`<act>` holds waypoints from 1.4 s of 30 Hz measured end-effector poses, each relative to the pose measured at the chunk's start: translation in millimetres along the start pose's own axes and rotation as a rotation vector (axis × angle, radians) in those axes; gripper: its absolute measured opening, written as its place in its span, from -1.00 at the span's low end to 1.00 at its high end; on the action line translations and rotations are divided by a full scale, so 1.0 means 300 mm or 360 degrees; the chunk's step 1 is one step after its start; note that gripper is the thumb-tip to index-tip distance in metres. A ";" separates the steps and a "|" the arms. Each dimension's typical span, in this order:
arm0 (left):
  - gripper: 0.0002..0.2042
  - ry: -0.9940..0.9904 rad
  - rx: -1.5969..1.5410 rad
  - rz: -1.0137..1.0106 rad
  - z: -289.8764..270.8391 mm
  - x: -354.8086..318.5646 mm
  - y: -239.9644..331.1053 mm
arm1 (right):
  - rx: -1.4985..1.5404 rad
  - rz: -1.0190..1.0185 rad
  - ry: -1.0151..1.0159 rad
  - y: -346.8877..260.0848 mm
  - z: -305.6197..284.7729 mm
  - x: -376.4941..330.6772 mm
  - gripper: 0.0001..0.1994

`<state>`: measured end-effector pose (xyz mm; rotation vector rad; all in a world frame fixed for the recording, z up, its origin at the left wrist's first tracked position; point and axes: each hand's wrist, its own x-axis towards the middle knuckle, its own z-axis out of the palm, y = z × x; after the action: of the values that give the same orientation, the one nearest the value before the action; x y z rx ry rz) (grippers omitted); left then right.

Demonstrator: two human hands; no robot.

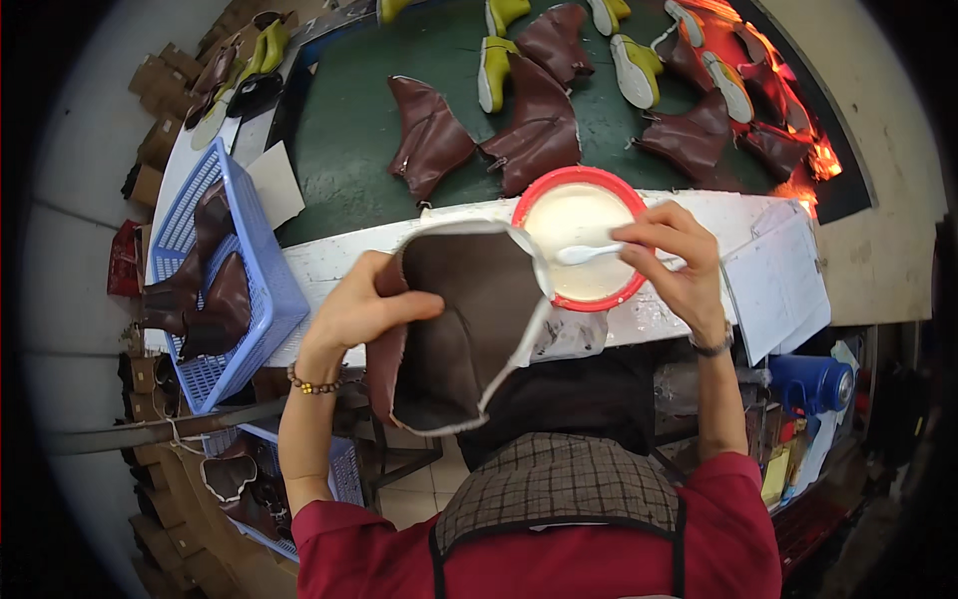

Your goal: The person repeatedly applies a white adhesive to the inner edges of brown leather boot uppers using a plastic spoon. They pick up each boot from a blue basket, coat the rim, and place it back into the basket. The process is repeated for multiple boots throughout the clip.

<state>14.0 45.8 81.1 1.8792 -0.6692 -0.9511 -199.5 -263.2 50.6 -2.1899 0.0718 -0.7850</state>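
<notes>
Brown leather boot upper (464,319) in left hand (359,309), right hand (679,265) dipping brush (589,254), red bowl (529,205)

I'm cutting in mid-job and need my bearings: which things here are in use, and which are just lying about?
In use:
left hand holding the brown boot upper
right hand with the white brush
red bowl of white paste

Lying about:
blue basket of uppers
boot uppers on the green belt
papers
</notes>
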 end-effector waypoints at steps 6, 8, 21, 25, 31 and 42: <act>-0.83 -0.0099 -0.0270 0.0116 0.064 -0.006 0.062 | -0.0163 -0.0176 0.0035 0.001 0.023 0.061 -0.84; -0.86 0.0072 -0.0428 0.0207 0.091 -0.022 0.083 | -0.0211 -0.0176 0.0106 0.004 0.025 0.040 -0.83; -0.88 0.1067 -0.0277 0.0617 0.130 0.001 0.026 | 0.0199 0.0220 0.0131 -0.059 0.086 -0.053 -0.83; -0.55 0.1122 -0.0031 0.0522 0.030 0.033 -0.054 | -0.0514 0.0595 0.0090 0.055 -0.032 -0.096 -0.87; 0.13 0.0980 0.0513 0.0577 0.034 -0.004 -0.342 | -0.0952 0.0492 -0.0055 0.089 -0.033 -0.162 -0.89; -0.21 0.1442 0.0858 0.0474 0.090 0.025 -0.391 | -0.0806 0.0665 -0.0005 0.099 -0.048 -0.203 -0.89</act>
<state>3.4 80.0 -34.0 2.2973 -0.6283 0.3405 -250.6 -275.4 5.6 -2.5151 0.7744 -0.5621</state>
